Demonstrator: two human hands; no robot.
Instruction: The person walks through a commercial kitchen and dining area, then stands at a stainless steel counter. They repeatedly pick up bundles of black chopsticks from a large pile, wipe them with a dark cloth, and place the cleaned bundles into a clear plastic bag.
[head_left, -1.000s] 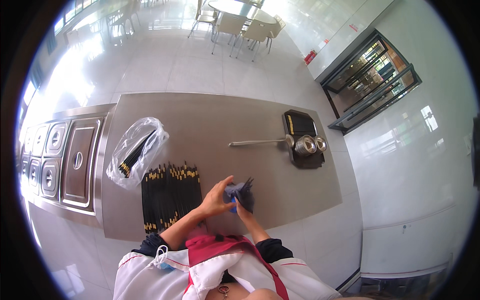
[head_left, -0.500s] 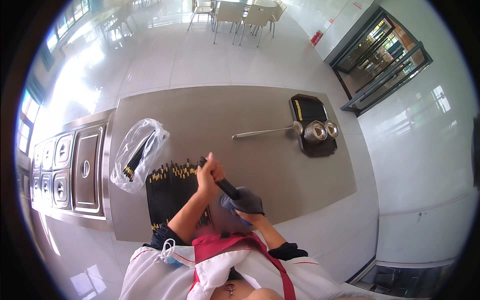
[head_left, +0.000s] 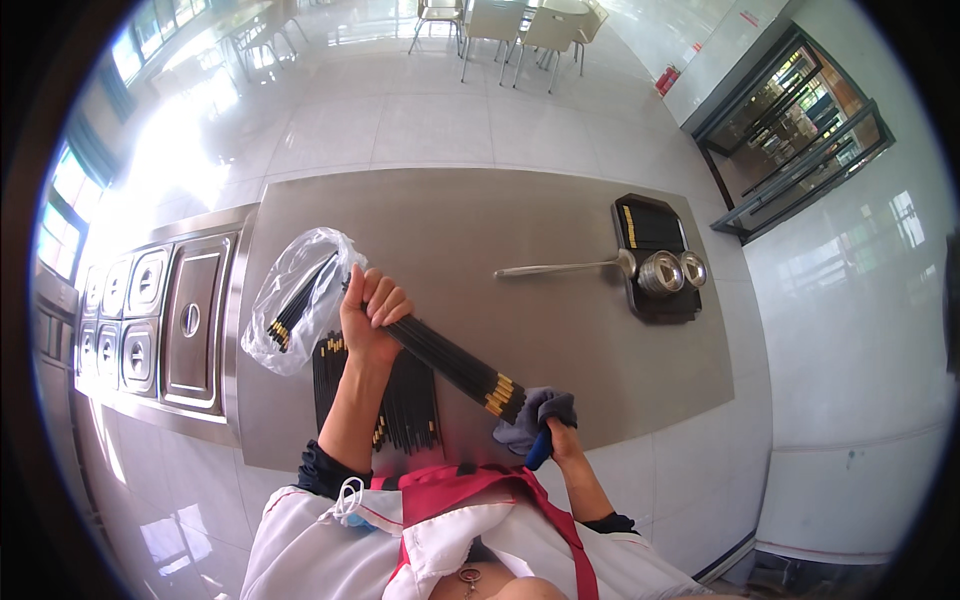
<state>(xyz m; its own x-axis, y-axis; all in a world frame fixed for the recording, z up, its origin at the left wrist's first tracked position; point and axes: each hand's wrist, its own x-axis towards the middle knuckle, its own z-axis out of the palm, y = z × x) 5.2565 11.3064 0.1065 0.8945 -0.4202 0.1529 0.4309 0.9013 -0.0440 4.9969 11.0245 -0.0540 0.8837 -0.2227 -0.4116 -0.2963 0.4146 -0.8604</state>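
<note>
My left hand (head_left: 374,312) is wrapped round one end of a bundle of black chopsticks (head_left: 450,364) with gold bands near their far ends. The bundle slants down to the right, toward my right hand (head_left: 562,437). That hand grips a grey cloth (head_left: 535,418) with some blue at its lower side. The cloth is at the banded ends; whether it touches them I cannot tell. Under my left forearm lies a broad row of black chopsticks (head_left: 408,405) on the table. A clear plastic bag (head_left: 350,243) with more chopsticks (head_left: 303,300) lies left of my left hand.
The steel table (head_left: 450,215) carries a black tray (head_left: 668,312) at the right, with two metal containers (head_left: 661,273) and a ladle (head_left: 560,268) beside them. Lidded steel pans (head_left: 192,320) adjoin the table's left side. Chairs (head_left: 493,27) stand beyond, and a door (head_left: 800,165) is at the far right.
The cloth and right hand have slid down and right off the bundle, exposing its gold-banded ends. My left hand has moved left and up with the chopsticks. The whole view has shifted slightly.
</note>
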